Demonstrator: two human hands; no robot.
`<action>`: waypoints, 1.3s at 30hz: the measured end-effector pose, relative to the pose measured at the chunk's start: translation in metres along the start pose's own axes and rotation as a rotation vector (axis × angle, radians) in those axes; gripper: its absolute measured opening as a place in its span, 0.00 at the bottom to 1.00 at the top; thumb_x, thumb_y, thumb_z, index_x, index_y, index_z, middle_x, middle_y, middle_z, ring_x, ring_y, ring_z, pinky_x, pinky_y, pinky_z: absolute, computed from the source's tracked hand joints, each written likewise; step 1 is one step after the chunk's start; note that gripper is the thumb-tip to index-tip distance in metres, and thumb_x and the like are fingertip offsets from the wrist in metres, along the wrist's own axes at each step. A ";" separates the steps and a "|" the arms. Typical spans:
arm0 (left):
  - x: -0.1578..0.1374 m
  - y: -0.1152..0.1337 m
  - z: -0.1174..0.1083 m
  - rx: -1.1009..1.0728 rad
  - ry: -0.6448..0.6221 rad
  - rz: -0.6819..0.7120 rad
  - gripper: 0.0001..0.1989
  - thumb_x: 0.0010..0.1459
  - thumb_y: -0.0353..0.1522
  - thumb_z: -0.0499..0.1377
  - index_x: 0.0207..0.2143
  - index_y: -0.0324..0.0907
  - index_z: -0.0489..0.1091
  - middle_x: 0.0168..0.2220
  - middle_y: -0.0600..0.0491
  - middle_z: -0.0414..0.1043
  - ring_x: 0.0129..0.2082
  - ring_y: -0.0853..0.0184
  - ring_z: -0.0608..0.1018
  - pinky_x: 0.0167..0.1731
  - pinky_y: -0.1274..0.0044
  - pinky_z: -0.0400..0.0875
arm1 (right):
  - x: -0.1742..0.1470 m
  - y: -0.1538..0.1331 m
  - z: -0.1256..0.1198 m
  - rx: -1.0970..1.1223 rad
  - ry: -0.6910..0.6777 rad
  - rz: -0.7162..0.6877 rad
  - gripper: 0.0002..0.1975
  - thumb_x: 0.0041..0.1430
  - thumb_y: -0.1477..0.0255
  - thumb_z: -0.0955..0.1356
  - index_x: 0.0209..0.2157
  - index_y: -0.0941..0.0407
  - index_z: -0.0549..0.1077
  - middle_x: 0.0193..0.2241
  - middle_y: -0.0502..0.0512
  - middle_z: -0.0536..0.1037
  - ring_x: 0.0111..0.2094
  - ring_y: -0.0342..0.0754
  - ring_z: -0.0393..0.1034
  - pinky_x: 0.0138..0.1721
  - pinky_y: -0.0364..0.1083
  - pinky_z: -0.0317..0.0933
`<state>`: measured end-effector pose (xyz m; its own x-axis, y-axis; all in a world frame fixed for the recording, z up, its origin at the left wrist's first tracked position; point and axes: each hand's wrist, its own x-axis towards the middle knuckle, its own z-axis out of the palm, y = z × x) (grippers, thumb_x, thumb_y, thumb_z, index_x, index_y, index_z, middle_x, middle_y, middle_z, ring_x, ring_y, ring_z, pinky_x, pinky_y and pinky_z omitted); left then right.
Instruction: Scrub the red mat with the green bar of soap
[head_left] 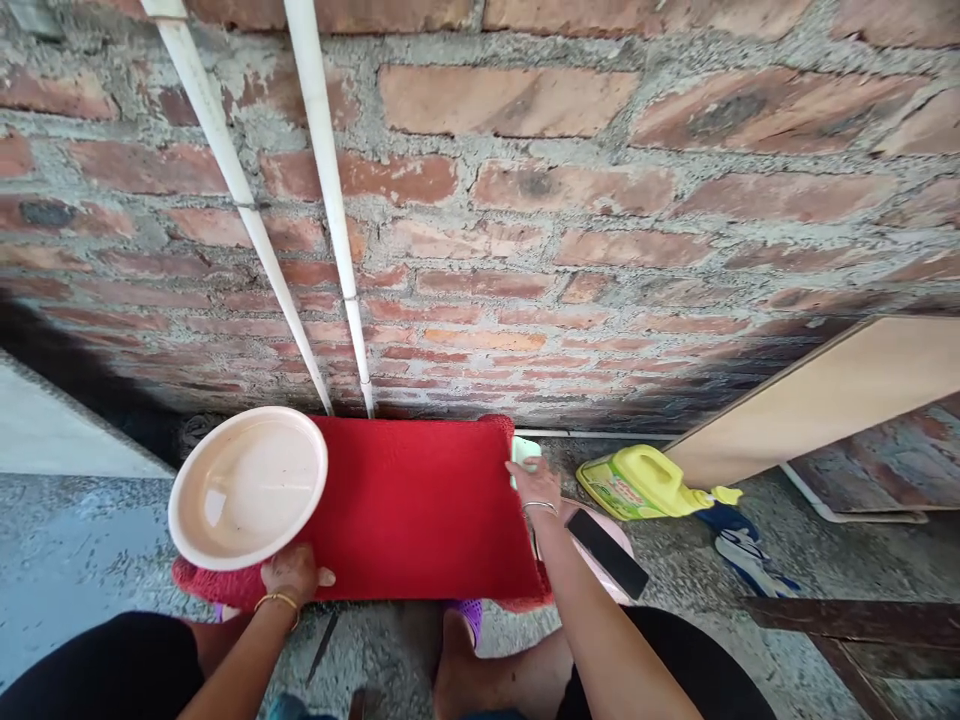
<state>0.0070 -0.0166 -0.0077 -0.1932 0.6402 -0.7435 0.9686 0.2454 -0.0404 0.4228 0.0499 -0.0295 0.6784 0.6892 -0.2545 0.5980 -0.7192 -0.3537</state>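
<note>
The pale green item [525, 447] is at the far right corner of the red-covered desk [420, 500], held in the right hand [538, 487]; the left hand [290, 574] is at the near edge, beside the basin [251, 485], its grip unclear.

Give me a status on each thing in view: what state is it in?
Basin: upright on the cloth's left end, seemingly holding clear water.
Red cloth: spread flat, corners bunched.
Phone: lying down, screen dark.
Yellow jug: cap apparently on; standing or lying, I can't tell.
Left hand: at the cloth's near edge, beside the basin.
Right hand: at the pale green item, grip unclear.
</note>
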 end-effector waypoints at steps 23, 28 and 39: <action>0.008 -0.005 0.009 0.013 0.032 0.011 0.17 0.55 0.41 0.59 0.44 0.42 0.73 0.50 0.43 0.76 0.52 0.54 0.76 0.46 0.67 0.68 | 0.021 -0.018 -0.025 -0.261 0.027 -0.038 0.21 0.57 0.59 0.67 0.49 0.54 0.72 0.43 0.60 0.71 0.40 0.51 0.70 0.45 0.49 0.61; 0.010 -0.007 0.010 0.019 0.034 0.016 0.19 0.54 0.42 0.59 0.44 0.42 0.73 0.52 0.41 0.74 0.53 0.53 0.75 0.47 0.67 0.68 | -0.047 -0.057 0.029 -0.041 0.051 -0.423 0.17 0.54 0.63 0.70 0.46 0.50 0.73 0.45 0.56 0.70 0.44 0.50 0.68 0.48 0.47 0.60; 0.004 -0.003 0.005 0.022 0.016 -0.003 0.21 0.53 0.43 0.59 0.46 0.42 0.72 0.54 0.42 0.73 0.55 0.53 0.74 0.48 0.67 0.68 | -0.105 -0.103 0.061 -0.233 -0.289 -0.755 0.18 0.53 0.65 0.70 0.47 0.49 0.73 0.47 0.56 0.68 0.48 0.51 0.65 0.50 0.49 0.56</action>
<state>0.0041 -0.0184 -0.0145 -0.1984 0.6508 -0.7329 0.9712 0.2313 -0.0576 0.2640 0.0568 -0.0207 -0.0565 0.9651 -0.2557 0.9418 -0.0334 -0.3345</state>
